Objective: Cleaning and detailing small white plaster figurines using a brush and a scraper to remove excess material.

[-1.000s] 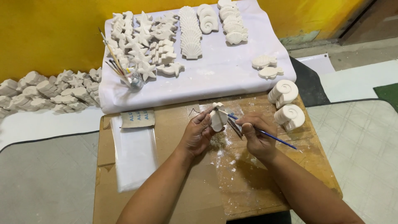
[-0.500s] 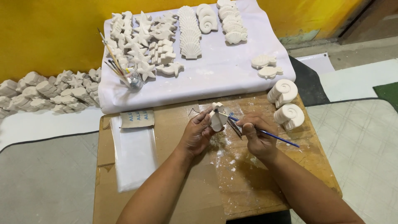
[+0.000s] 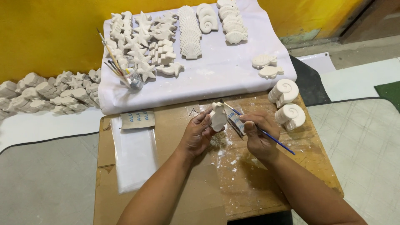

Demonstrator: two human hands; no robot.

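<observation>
Above the middle of a cardboard-covered wooden bench (image 3: 137, 208), the left hand (image 3: 196, 135) was closed around a small white unpainted plaster figure (image 3: 218, 116), held upright. At its three o'clock, the right hand (image 3: 256, 133) pinched a thin blue-handled brush (image 3: 266, 135), tip touching the figure. Rows of white plaster shells and starfish (image 3: 166, 41) lay on a white cloth (image 3: 216, 79) at twelve o'clock.

A rectangular grey-brown sandpaper sheet with blue printed backing (image 3: 138, 119) is lying left of centre. A second printed sandpaper strip (image 3: 236, 123) is sitting at centre, between the hands.
</observation>
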